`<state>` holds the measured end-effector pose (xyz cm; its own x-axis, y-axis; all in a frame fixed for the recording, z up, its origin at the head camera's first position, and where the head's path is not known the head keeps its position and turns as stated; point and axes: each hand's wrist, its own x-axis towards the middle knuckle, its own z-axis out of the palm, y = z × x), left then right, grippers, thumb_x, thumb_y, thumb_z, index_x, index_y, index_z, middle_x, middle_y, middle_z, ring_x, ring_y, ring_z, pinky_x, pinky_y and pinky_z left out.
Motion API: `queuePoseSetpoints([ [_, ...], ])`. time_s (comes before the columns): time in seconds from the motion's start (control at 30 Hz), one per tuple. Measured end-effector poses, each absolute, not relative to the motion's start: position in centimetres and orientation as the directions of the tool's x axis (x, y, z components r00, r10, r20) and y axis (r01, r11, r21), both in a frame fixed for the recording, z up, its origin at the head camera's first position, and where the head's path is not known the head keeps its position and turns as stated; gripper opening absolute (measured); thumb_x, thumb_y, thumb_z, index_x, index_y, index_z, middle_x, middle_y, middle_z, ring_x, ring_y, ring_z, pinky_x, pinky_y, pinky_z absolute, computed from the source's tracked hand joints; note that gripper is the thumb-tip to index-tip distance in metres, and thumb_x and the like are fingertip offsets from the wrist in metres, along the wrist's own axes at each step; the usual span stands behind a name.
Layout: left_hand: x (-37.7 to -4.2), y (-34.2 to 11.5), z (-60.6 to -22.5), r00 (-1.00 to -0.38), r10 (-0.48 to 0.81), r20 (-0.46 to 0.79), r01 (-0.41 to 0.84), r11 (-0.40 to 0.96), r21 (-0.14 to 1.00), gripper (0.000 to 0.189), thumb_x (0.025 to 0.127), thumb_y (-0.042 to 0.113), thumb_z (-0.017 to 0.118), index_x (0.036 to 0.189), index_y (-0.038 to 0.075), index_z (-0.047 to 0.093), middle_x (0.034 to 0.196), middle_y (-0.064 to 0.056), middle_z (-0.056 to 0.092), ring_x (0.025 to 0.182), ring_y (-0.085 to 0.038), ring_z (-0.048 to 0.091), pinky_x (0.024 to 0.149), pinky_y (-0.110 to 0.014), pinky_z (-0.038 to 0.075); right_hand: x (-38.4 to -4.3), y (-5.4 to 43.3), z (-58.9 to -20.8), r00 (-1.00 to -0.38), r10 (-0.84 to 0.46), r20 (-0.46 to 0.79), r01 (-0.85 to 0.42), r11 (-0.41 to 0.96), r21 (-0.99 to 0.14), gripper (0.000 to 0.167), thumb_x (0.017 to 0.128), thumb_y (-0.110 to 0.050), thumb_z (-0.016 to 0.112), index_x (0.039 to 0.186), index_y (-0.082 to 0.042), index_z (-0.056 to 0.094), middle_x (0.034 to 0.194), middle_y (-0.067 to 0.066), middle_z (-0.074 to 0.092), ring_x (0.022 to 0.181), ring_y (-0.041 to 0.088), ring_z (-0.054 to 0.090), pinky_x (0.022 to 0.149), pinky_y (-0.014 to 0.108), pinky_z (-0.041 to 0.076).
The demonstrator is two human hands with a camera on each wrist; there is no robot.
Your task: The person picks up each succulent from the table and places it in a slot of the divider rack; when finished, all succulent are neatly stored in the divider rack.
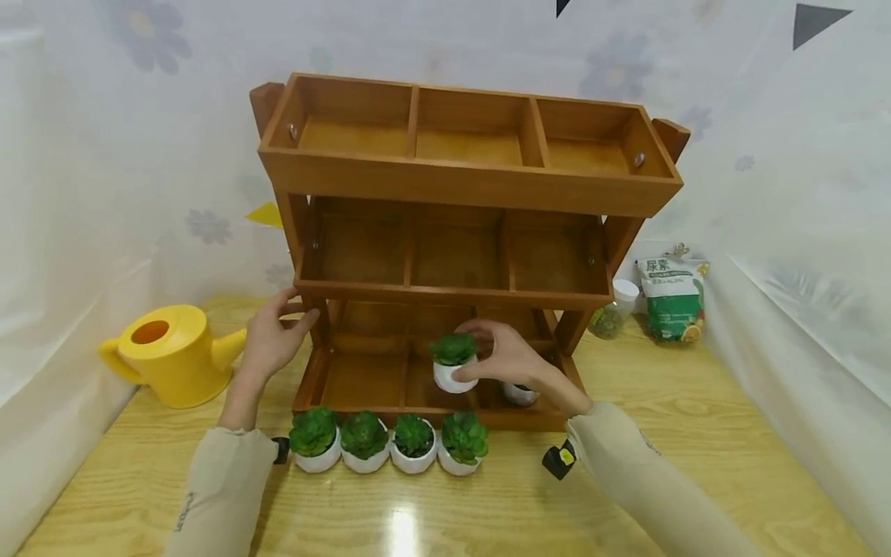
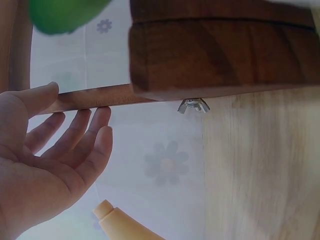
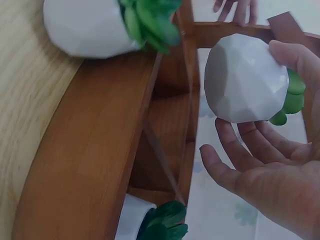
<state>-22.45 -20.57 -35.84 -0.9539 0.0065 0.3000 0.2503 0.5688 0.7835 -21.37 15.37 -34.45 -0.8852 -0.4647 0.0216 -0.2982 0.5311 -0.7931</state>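
My right hand (image 1: 508, 352) holds a small potted succulent (image 1: 454, 373), its white faceted pot between thumb and fingers, above the bottom tier of a wooden plant stand (image 1: 473, 182). In the right wrist view the white pot (image 3: 242, 80) lies tilted, with green leaves beside the palm. Another potted succulent (image 1: 520, 393) sits in the bottom tier's right compartment, partly hidden by my right forearm. At the stand's left side my left hand (image 1: 273, 333) grips an upright (image 2: 82, 98), thumb on one side and fingers on the other.
Several potted succulents (image 1: 414, 445) stand in a row on the wood-grain table (image 1: 334, 510) before the stand. A yellow watering can (image 1: 177, 360) is at the left. Behind on the right are a lidded jar (image 1: 614, 311) and a green-and-white bag (image 1: 673, 300).
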Motion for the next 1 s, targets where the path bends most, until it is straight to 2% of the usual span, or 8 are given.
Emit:
queuePoseSetpoints([
  [0.3,-22.6,-20.5,-35.9,-0.947,0.004,0.32,0.264,0.574,0.775,0.053,0.098,0.027,0.055,0.144,0.003,0.042,0.124,-0.03,0.056,0.101,-0.047,0.061,0.082,-0.057,0.052,-23.2,14.5,-35.1,-0.899,-0.438,-0.028,-0.267,0.597,-0.756,0.061,0.072,-0.03,0.083,0.126,-0.014,0.06,0.12,0.004,0.06,0.108,0.023,0.056,0.085,0.041,0.05],
  [0.57,-22.6,-20.3,-35.9,-0.943,0.007,0.333,0.276,0.576,0.77,0.053,0.098,0.026,0.056,0.143,0.003,0.042,0.126,-0.029,0.055,0.102,-0.046,0.06,0.084,-0.057,0.051,-24.6,13.8,-36.4,-0.879,-0.464,-0.105,-0.231,0.61,-0.758,0.057,0.073,-0.029,0.082,0.124,-0.016,0.06,0.12,0.004,0.058,0.105,0.022,0.054,0.083,0.038,0.049],
  [0.83,-22.6,-20.2,-36.1,-0.942,0.011,0.334,0.28,0.574,0.77,0.052,0.098,0.023,0.056,0.143,0.001,0.042,0.126,-0.029,0.055,0.103,-0.047,0.06,0.084,-0.057,0.051,-25.2,12.7,-37.2,-0.87,-0.472,-0.145,-0.245,0.668,-0.703,0.057,0.07,-0.03,0.084,0.121,-0.017,0.061,0.118,0.004,0.058,0.098,0.019,0.055,0.076,0.035,0.05],
  [1.0,-22.6,-20.4,-36.1,-0.947,0.009,0.32,0.267,0.571,0.776,0.054,0.098,0.026,0.056,0.144,0.002,0.041,0.126,-0.029,0.054,0.103,-0.047,0.06,0.083,-0.057,0.051,-25.5,12.3,-37.6,-0.869,-0.478,-0.132,-0.262,0.669,-0.696,0.056,0.068,-0.026,0.085,0.118,-0.017,0.061,0.118,0.004,0.059,0.097,0.018,0.057,0.078,0.034,0.05],
])
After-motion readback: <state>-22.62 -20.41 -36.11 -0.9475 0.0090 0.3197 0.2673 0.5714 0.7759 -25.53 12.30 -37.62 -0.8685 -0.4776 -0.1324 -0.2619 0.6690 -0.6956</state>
